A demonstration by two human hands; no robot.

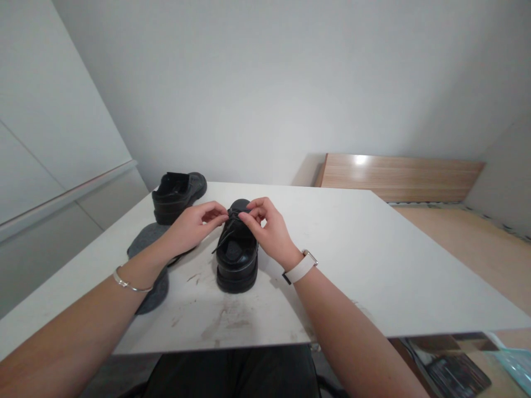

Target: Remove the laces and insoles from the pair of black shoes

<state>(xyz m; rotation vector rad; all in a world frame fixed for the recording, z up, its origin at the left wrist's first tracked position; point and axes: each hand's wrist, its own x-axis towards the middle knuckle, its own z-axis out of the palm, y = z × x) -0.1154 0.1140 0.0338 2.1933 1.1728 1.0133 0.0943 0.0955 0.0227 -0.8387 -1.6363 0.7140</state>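
Observation:
A black lace-up shoe [237,260] stands upright on the white table, its heel toward me and its toe toward the wall. Both hands are at its lacing. My left hand [198,222] pinches the black shoelace [225,239] on the left side of the shoe, thumb and fingertips together. From the right, my right hand [267,224] pinches the lace near the eyelets, fingers curled. One lace end hangs down over the shoe's left side. Exactly how the lace runs between the fingertips is too small to make out.
A second black shoe [176,196] stands at the table's back left. Grey insoles [151,237] lie partly under my left forearm. The white table [332,265] has dark smudges near its front edge. Beyond its right side is a wooden bed frame [394,174].

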